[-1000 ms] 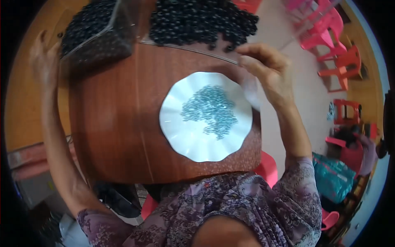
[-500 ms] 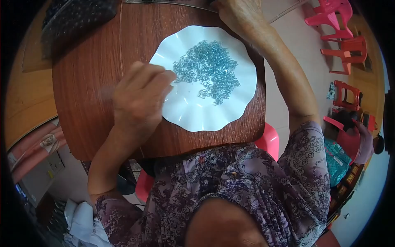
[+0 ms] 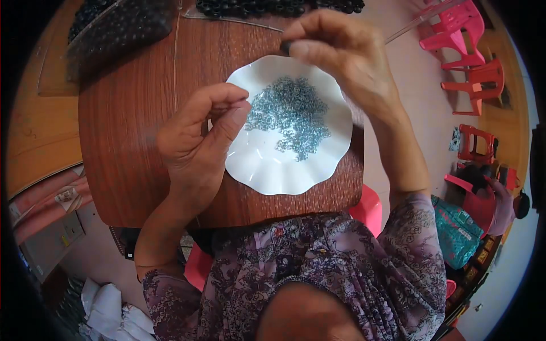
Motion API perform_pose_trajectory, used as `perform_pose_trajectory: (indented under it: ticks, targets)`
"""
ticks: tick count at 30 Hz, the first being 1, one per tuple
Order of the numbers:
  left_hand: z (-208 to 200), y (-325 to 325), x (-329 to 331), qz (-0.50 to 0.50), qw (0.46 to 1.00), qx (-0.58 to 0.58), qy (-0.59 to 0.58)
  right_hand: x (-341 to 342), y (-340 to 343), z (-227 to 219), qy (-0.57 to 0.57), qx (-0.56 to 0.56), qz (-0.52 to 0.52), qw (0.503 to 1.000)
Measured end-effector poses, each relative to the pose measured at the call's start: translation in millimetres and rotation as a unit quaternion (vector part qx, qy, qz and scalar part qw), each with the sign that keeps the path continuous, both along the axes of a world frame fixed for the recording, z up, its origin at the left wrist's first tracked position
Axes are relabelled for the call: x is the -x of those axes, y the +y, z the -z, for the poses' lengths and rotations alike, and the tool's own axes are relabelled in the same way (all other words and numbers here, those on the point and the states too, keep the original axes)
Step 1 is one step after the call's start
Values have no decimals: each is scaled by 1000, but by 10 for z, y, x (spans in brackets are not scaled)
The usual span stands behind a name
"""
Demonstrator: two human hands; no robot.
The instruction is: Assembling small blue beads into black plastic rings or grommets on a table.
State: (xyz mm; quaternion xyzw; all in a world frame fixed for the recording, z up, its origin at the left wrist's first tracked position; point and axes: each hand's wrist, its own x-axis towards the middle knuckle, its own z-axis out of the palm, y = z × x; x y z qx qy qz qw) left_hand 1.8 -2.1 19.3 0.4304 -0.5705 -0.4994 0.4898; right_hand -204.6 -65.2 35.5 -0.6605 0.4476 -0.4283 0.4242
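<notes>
A white plate with a wavy rim [image 3: 267, 183] stands on the brown wooden table, bearing a heap of tiny shiny metal rings or springs [image 3: 296, 108]. My left hand [image 3: 193, 136] hovers at the plate's left edge, thumb and forefinger pinched together; whatever lies between the tips is too small to make out. Above the plate's far rim, my right hand [image 3: 350, 54] grips a small black round part [image 3: 286, 48] between thumb and fingers. Many similar black ring-shaped parts [image 3: 250, 8] lie in a tray at the table's far edge.
A clear bag of dark round pieces [image 3: 122, 42] sits at the table's far left. Pink and red plastic stools [image 3: 475, 79] stand on the floor to the right, near a teal bag [image 3: 458, 230]. White cloth or bags [image 3: 105, 310] lie at lower left.
My right hand has come back from the far edge toward the plate with a black part in it. My left hand has steadied beside the plate, its fingertips pinched.
</notes>
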Motion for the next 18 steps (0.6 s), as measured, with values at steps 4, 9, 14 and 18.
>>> perform_pose_trajectory:
  ticks: [4, 9, 14, 18]
  targets:
    - [-64, -40, 70, 9, 998, 34, 49, -78, 265, -98, -153, -195, -45, 968]
    - [-51, -44, 81, 50, 995, -21, 79, -180, 391, -110, -174, -226, -48, 957]
    - [15, -32, 54, 48, 995, -25, 82, -230, 479, -114, -140, -189, -44, 971]
    - [-26, -27, 37, 75, 978, -82, 175, -313, 558, -80, -117, -60, -37, 991]
